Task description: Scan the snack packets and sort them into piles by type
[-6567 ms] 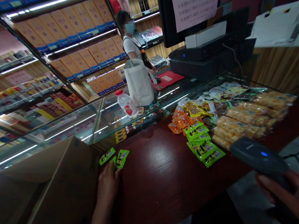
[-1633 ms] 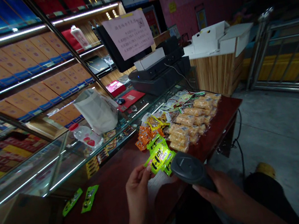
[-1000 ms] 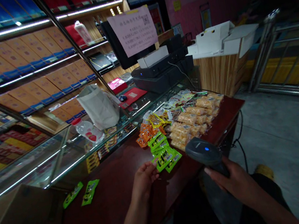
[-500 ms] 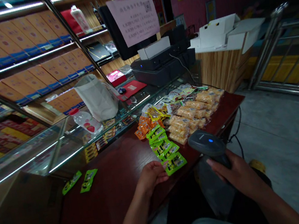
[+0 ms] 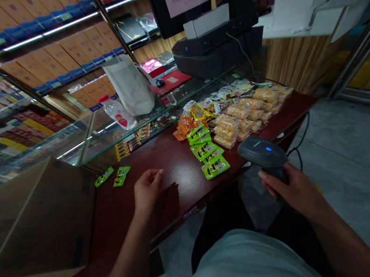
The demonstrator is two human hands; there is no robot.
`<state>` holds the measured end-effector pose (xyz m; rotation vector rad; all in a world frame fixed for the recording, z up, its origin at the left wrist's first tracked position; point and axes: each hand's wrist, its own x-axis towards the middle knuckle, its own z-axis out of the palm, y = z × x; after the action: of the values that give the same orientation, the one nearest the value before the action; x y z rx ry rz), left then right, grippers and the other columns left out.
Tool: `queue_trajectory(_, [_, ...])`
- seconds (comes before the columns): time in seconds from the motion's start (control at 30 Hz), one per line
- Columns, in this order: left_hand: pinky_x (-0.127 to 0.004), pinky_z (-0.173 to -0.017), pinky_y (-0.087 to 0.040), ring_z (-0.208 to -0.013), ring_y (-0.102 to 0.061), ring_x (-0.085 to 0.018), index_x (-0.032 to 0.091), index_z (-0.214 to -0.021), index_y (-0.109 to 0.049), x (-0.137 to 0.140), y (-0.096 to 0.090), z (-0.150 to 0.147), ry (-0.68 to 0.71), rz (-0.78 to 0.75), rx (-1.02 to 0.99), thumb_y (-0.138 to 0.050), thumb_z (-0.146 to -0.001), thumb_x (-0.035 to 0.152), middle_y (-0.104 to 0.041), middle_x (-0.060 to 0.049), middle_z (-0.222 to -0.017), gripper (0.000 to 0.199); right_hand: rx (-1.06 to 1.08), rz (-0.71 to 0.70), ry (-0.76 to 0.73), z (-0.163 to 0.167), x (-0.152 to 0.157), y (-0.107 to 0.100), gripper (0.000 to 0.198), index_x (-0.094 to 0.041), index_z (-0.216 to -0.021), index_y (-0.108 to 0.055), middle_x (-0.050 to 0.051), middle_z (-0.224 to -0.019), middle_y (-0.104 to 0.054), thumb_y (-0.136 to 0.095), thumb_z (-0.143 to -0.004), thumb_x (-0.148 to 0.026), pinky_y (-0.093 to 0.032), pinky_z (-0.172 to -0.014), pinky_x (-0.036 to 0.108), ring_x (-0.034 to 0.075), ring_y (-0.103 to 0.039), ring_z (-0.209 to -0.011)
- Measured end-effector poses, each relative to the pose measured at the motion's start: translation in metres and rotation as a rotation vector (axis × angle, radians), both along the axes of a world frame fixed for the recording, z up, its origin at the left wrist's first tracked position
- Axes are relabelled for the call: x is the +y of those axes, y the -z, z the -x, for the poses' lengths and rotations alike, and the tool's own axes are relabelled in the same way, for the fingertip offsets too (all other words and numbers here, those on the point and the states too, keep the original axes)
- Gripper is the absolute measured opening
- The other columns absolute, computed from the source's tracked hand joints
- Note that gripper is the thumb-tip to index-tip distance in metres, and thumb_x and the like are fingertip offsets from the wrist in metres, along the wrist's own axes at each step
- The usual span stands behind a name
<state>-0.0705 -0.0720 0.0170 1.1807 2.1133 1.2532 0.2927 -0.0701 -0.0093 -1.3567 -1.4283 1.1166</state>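
My right hand point(image 5: 294, 186) grips the handle of a dark barcode scanner point(image 5: 261, 150), which has a blue light glowing on top. The scanner is held over the table's front edge. My left hand point(image 5: 146, 188) is above the dark red table point(image 5: 179, 191), its fingers curled in towards the thumb, with nothing visible in them. To its right, several green snack packets point(image 5: 215, 166) lie in an overlapping column. Two more green packets point(image 5: 121, 176) rest to its left. Behind the column are orange packets point(image 5: 188, 124), yellow packets point(image 5: 198, 111) and clear-wrapped pale snacks point(image 5: 239, 122).
A cardboard box point(image 5: 38, 219) takes up the table's left end. Along the back runs a glass counter point(image 5: 101, 145) bearing a strawberry-print bottle point(image 5: 120, 114), a white bag point(image 5: 132, 86) and a black register machine point(image 5: 217, 55). A cable point(image 5: 301, 142) hangs at the right.
My left hand has left the green packets and moved left, its fingers now curled. The right hand still holds the scanner. The view has tilted down.
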Motion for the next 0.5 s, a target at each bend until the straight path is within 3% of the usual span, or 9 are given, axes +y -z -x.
queue_trajectory(0.07, [-0.023,-0.058,-0.047,-0.062,-0.063,-0.016,0.02,-0.081,-0.072,-0.032,0.002,-0.006,-0.028,-0.119,0.151,-0.072,-0.076,0.048,-0.07,-0.003,-0.069,0.029,0.015,-0.009,0.013,0.001,-0.004,0.001,0.031,-0.025,-0.078,-0.056,-0.006,-0.051,-0.056,-0.066,-0.084,-0.054,-0.045,-0.049,0.028,0.016,-0.054,-0.045])
queue_trajectory(0.13, [-0.025,-0.069,-0.051,-0.07,-0.067,-0.019,0.023,-0.082,-0.075,-0.069,0.013,-0.021,0.048,-0.154,0.242,-0.072,-0.077,0.044,-0.073,-0.004,-0.074,0.021,0.024,-0.024,0.008,0.001,-0.009,0.002,0.032,-0.025,-0.077,-0.056,-0.006,-0.05,-0.056,-0.065,-0.085,-0.054,-0.045,-0.048,0.027,0.015,-0.053,-0.045])
queue_trajectory(0.23, [-0.031,-0.077,-0.053,-0.074,-0.069,-0.023,0.027,-0.08,-0.077,-0.123,0.052,-0.041,0.265,-0.006,0.209,-0.072,-0.078,0.039,-0.075,-0.006,-0.079,0.013,0.041,-0.035,-0.006,-0.001,-0.016,0.004,0.031,-0.025,-0.075,-0.055,-0.007,-0.05,-0.054,-0.066,-0.085,-0.052,-0.044,-0.047,0.026,0.014,-0.052,-0.044])
queue_trajectory(0.3, [-0.036,-0.083,-0.054,-0.08,-0.07,-0.027,0.028,-0.079,-0.075,-0.146,0.086,-0.045,0.254,0.099,0.182,-0.07,-0.078,0.039,-0.075,-0.007,-0.082,0.013,0.036,-0.026,-0.01,-0.003,-0.021,0.004,0.029,-0.025,-0.075,-0.054,-0.007,-0.05,-0.054,-0.066,-0.085,-0.05,-0.044,-0.047,0.026,0.014,-0.052,-0.045])
queue_trajectory(0.4, [-0.048,-0.104,-0.045,-0.114,-0.062,-0.037,0.025,-0.092,-0.072,-0.152,0.128,-0.037,0.023,0.087,0.231,-0.076,-0.071,0.043,-0.072,-0.011,-0.105,0.028,0.018,-0.009,-0.004,-0.007,-0.026,0.003,0.026,-0.025,-0.076,-0.055,-0.007,-0.05,-0.055,-0.065,-0.085,-0.047,-0.045,-0.048,0.027,0.015,-0.053,-0.046])
queue_trajectory(0.5, [-0.053,-0.114,-0.031,-0.137,-0.043,-0.043,0.022,-0.096,-0.069,-0.129,0.147,-0.028,-0.091,0.15,0.211,-0.079,-0.066,0.051,-0.068,-0.016,-0.116,0.043,0.003,-0.002,0.018,-0.01,-0.029,0.002,0.025,-0.025,-0.076,-0.055,-0.008,-0.05,-0.055,-0.065,-0.085,-0.047,-0.045,-0.05,0.028,0.015,-0.054,-0.046])
